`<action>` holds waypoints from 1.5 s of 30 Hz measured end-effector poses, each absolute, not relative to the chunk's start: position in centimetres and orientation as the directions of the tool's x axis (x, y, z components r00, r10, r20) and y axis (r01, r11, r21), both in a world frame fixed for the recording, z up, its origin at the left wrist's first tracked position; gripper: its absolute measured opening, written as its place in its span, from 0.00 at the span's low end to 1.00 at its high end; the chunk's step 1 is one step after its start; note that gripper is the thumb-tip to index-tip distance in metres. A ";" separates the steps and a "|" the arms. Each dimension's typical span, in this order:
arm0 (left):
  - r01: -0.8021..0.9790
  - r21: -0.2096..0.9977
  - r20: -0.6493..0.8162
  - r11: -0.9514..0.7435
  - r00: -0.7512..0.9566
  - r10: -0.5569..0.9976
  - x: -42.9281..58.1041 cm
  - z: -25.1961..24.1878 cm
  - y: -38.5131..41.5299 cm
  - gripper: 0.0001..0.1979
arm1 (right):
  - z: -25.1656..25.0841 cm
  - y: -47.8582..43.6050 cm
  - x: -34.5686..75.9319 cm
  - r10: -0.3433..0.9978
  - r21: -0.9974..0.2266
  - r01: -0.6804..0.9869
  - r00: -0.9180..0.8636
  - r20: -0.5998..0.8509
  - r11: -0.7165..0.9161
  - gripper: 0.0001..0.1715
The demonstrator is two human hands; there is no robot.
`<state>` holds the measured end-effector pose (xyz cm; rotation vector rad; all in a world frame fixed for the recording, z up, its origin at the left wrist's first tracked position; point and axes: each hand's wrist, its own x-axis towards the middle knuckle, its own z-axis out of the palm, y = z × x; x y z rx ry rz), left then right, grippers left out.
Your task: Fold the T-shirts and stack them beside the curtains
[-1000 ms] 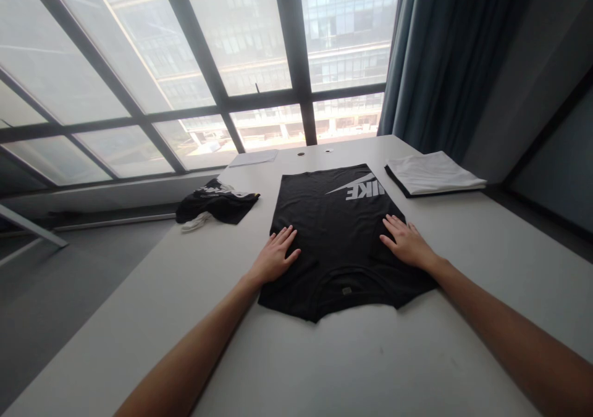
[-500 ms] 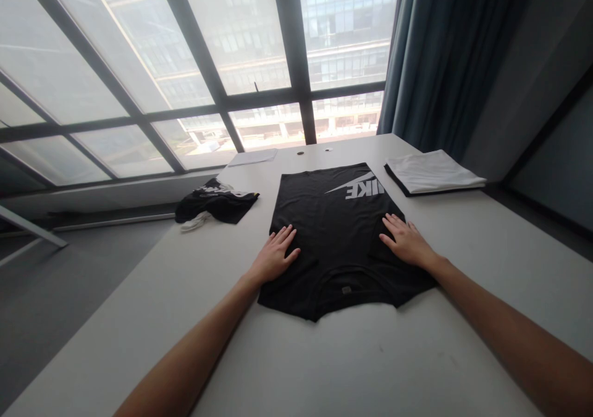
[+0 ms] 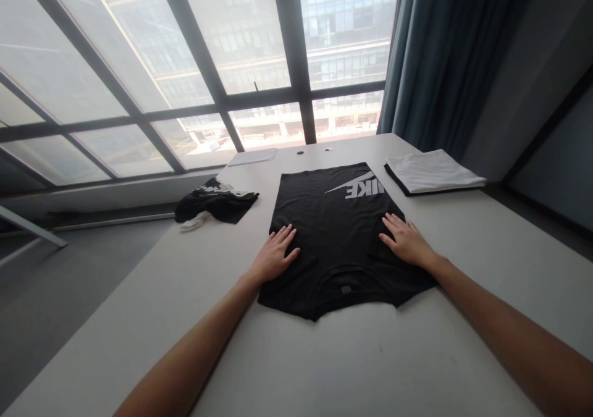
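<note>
A black T-shirt (image 3: 333,231) with a white NIKE print lies spread flat, its neckline towards me and its hem at the far side. The print sits near the far right corner. My left hand (image 3: 274,255) rests on the shirt's left edge, palm down with the fingers apart. On the right edge lies my right hand (image 3: 404,239), also flat and with spread fingers. Neither hand grips the cloth. A small label shows inside the collar.
The shirt is on a white table (image 3: 352,367). Left of it is a crumpled black-and-white garment (image 3: 217,201) at the table's edge. Folded white cloth (image 3: 435,171) lies on black cloth at the right. Paper sheets (image 3: 252,157) lie at the back, near the window.
</note>
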<state>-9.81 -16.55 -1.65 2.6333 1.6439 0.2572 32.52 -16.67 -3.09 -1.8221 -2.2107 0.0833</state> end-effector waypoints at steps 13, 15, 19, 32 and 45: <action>0.852 0.298 0.140 -0.429 0.406 0.903 -9.8 -0.7 -16.7 0.31 | -3.2 -16.6 32.6 0.961 -0.284 0.931 -0.167 0.219 0.227 0.34; 0.838 0.347 0.200 -0.420 0.372 0.906 -10.1 -0.3 -16.9 0.30 | -2.9 -16.8 32.7 0.948 -0.310 0.918 -0.162 0.274 0.246 0.33; 0.829 0.357 0.360 -0.430 0.302 0.882 -10.6 0.0 -17.3 0.25 | -1.8 -17.1 33.4 0.893 -0.340 0.892 -0.137 0.428 0.299 0.28; 0.798 0.225 0.188 -0.559 0.528 0.828 -8.2 -0.4 -19.5 0.29 | -1.8 -18.1 32.4 0.826 -0.282 0.784 -0.470 0.311 0.552 0.31; 0.818 0.223 0.109 -0.531 0.520 0.847 -8.1 0.1 -19.6 0.29 | -1.1 -17.9 32.6 0.865 -0.330 0.824 -0.333 0.375 0.461 0.30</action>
